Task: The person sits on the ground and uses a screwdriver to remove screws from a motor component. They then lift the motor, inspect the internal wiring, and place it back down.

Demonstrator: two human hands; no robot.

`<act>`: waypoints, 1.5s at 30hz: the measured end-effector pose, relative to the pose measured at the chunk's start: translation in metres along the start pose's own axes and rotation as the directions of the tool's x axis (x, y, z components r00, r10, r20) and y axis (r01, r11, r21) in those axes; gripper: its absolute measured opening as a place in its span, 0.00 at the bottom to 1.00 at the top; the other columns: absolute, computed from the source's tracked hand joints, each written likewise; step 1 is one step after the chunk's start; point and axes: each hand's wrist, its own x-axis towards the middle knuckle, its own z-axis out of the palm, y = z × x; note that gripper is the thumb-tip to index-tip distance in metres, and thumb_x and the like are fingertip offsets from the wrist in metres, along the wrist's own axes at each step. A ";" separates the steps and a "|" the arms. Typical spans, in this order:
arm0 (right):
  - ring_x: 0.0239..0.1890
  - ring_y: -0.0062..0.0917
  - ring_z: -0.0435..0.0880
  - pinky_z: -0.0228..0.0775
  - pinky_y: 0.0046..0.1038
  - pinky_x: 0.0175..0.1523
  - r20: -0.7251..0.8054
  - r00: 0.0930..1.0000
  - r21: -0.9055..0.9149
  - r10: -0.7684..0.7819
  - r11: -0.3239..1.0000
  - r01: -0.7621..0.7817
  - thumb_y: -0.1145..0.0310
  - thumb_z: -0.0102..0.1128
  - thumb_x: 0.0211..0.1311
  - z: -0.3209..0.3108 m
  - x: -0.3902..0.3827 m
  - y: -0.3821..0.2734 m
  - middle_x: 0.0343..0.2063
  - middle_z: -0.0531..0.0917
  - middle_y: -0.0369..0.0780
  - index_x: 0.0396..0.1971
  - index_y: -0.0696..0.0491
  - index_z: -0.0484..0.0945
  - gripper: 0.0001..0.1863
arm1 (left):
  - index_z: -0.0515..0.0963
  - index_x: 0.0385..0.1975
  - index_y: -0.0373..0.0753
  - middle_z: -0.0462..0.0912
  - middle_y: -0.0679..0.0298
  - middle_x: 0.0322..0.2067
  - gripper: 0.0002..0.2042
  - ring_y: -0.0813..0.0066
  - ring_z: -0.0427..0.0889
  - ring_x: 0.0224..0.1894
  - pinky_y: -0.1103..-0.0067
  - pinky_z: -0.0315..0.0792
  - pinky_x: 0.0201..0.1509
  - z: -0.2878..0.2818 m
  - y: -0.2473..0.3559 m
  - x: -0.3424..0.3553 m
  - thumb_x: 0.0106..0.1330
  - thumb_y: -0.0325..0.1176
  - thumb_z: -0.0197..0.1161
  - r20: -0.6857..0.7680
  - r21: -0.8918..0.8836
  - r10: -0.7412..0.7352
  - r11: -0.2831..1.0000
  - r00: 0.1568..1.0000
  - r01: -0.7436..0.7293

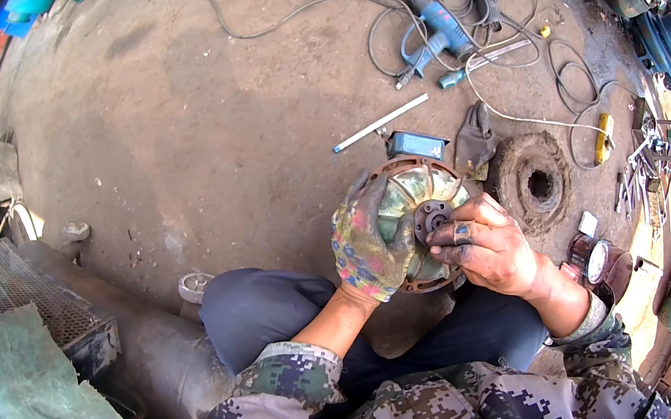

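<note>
Between my knees is a round metal part [428, 181] with a ribbed, greenish face, a rusty notched rim and a dark hub [432, 215] with several holes. My left hand [370, 244], in a dirty floral glove, grips its left side, thumb lying near the hub. My bare right hand [489, 250], blackened at the fingertips and with a ring on one finger, is pinched at the hub's right edge. Whatever is between those fingertips is hidden. Just beyond the part sits a small blue box [418, 145].
A dark glove [476, 137] lies by a thick dirty ring [557, 181] on the right. Farther off are a white stick [381, 123], a blue heat gun [440, 25] and tangled cords. Wrenches [640, 172] lie far right; a large pipe [137, 322] runs along the left.
</note>
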 end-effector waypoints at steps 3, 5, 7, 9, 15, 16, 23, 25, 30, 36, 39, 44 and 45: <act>0.52 0.35 0.84 0.77 0.40 0.54 -0.013 1.000 0.016 -0.022 1.000 0.022 0.76 0.72 0.41 0.003 -0.001 0.003 0.48 0.88 0.36 0.43 0.53 0.89 0.22 | 0.74 0.67 0.34 0.78 0.44 0.65 0.27 0.42 0.77 0.67 0.56 0.70 0.72 -0.001 0.002 0.001 0.72 0.41 0.68 -0.004 -0.004 -0.019 1.000 1.000 0.019; 0.52 0.37 0.84 0.77 0.40 0.54 -0.022 0.999 0.016 -0.027 1.000 0.027 0.76 0.71 0.41 0.006 -0.001 0.005 0.47 0.88 0.37 0.43 0.53 0.89 0.23 | 0.74 0.67 0.34 0.79 0.45 0.65 0.27 0.43 0.77 0.67 0.56 0.70 0.72 -0.001 0.003 0.002 0.72 0.41 0.68 -0.009 -0.016 -0.015 1.000 1.000 0.015; 0.52 0.38 0.85 0.77 0.41 0.54 -0.033 0.999 0.005 -0.018 1.000 0.018 0.77 0.71 0.41 0.010 -0.001 0.005 0.47 0.87 0.37 0.43 0.54 0.89 0.23 | 0.74 0.66 0.34 0.80 0.45 0.64 0.27 0.43 0.77 0.67 0.56 0.70 0.71 -0.001 0.003 0.003 0.72 0.41 0.68 -0.002 -0.021 0.003 1.000 1.000 -0.003; 0.52 0.39 0.84 0.78 0.43 0.54 -0.045 0.999 0.028 -0.013 1.000 0.014 0.77 0.71 0.40 0.012 -0.001 0.006 0.46 0.86 0.38 0.43 0.54 0.89 0.23 | 0.75 0.66 0.34 0.80 0.46 0.63 0.26 0.43 0.77 0.67 0.56 0.70 0.71 -0.002 0.003 0.003 0.72 0.41 0.68 -0.014 -0.039 0.033 0.999 0.999 -0.034; 0.52 0.40 0.83 0.78 0.44 0.56 0.005 1.000 0.013 0.008 1.000 -0.008 0.80 0.71 0.40 0.008 0.001 0.001 0.47 0.85 0.38 0.43 0.54 0.89 0.23 | 0.75 0.65 0.34 0.80 0.45 0.63 0.26 0.41 0.78 0.66 0.55 0.71 0.71 0.001 0.002 0.004 0.70 0.38 0.70 -0.018 -0.015 0.019 1.000 1.000 -0.019; 0.52 0.40 0.83 0.78 0.44 0.56 -0.001 0.999 0.022 0.035 0.999 -0.035 0.81 0.71 0.41 0.007 0.001 -0.002 0.47 0.85 0.38 0.43 0.54 0.89 0.23 | 0.75 0.65 0.34 0.80 0.44 0.63 0.26 0.41 0.78 0.66 0.55 0.71 0.71 0.001 0.002 0.003 0.70 0.38 0.70 -0.031 -0.019 0.013 1.000 0.999 -0.014; 0.52 0.39 0.83 0.79 0.39 0.56 0.021 0.978 0.154 0.207 0.966 -0.207 0.88 0.69 0.45 -0.009 0.008 -0.008 0.49 0.85 0.39 0.43 0.53 0.90 0.23 | 0.75 0.65 0.34 0.79 0.43 0.63 0.26 0.40 0.78 0.65 0.55 0.71 0.71 0.001 0.004 0.002 0.69 0.36 0.70 -0.012 -0.021 -0.032 0.999 0.999 0.031; 0.52 0.39 0.83 0.78 0.40 0.57 0.060 0.983 0.119 0.176 0.976 -0.182 0.86 0.69 0.44 -0.011 0.010 -0.007 0.49 0.85 0.39 0.45 0.53 0.89 0.24 | 0.74 0.65 0.33 0.79 0.43 0.64 0.27 0.41 0.79 0.65 0.56 0.71 0.70 0.001 0.004 0.003 0.69 0.36 0.70 -0.011 -0.022 -0.009 1.000 1.000 0.009; 0.51 0.39 0.81 0.75 0.41 0.58 0.138 0.984 -0.007 0.111 0.994 -0.111 0.79 0.67 0.45 -0.014 0.013 -0.009 0.49 0.84 0.40 0.48 0.56 0.87 0.24 | 0.74 0.66 0.33 0.81 0.45 0.62 0.26 0.42 0.80 0.64 0.57 0.72 0.69 0.000 0.005 0.004 0.71 0.36 0.69 0.007 -0.044 -0.038 0.998 0.999 0.039; 0.50 0.38 0.79 0.73 0.40 0.56 0.200 0.978 -0.243 0.060 0.970 -0.010 0.69 0.63 0.52 -0.012 0.019 -0.021 0.44 0.81 0.42 0.44 0.57 0.85 0.18 | 0.75 0.64 0.33 0.82 0.44 0.61 0.26 0.41 0.80 0.64 0.56 0.72 0.68 0.004 0.000 0.000 0.69 0.37 0.71 -0.022 -0.031 -0.009 0.999 1.000 0.009; 0.48 0.36 0.78 0.72 0.40 0.53 0.146 0.989 -0.276 0.028 0.961 0.014 0.66 0.61 0.54 -0.009 0.019 -0.024 0.40 0.77 0.41 0.38 0.56 0.81 0.13 | 0.75 0.66 0.33 0.82 0.44 0.61 0.28 0.41 0.79 0.65 0.55 0.71 0.70 0.006 -0.004 -0.005 0.71 0.41 0.69 0.007 -0.005 -0.027 1.000 1.000 0.027; 0.55 0.35 0.76 0.71 0.42 0.57 0.172 0.983 -0.204 0.062 0.979 -0.026 0.59 0.67 0.57 -0.013 0.010 -0.021 0.45 0.75 0.41 0.42 0.49 0.77 0.16 | 0.73 0.69 0.33 0.80 0.47 0.64 0.31 0.47 0.78 0.67 0.58 0.69 0.72 0.009 -0.014 -0.005 0.76 0.51 0.64 0.096 -0.189 -0.102 0.975 0.990 0.119; 0.59 0.35 0.75 0.70 0.44 0.62 0.144 0.989 -0.186 0.031 0.983 -0.004 0.58 0.68 0.58 -0.014 0.009 -0.021 0.48 0.75 0.40 0.41 0.48 0.78 0.15 | 0.73 0.70 0.33 0.80 0.47 0.64 0.32 0.48 0.78 0.67 0.59 0.69 0.72 0.010 -0.016 -0.006 0.76 0.52 0.64 0.106 -0.206 -0.143 0.965 0.984 0.163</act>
